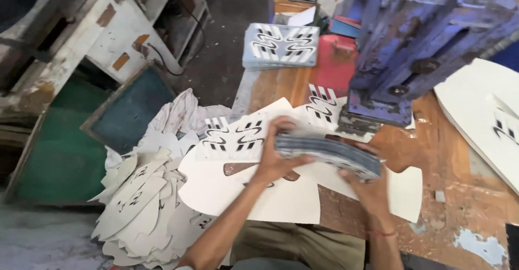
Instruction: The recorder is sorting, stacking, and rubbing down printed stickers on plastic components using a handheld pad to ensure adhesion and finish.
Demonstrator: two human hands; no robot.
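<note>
Above white sheets [281, 194], blurred card stack [330, 153], left hand [275, 156], right hand [367, 186]

Cut sheets [254, 189] lay on the bench [459, 194] w/ a press [411, 48] at right, a printed stack [281, 45] behind, offcuts [140, 199] heaped at left.
</note>
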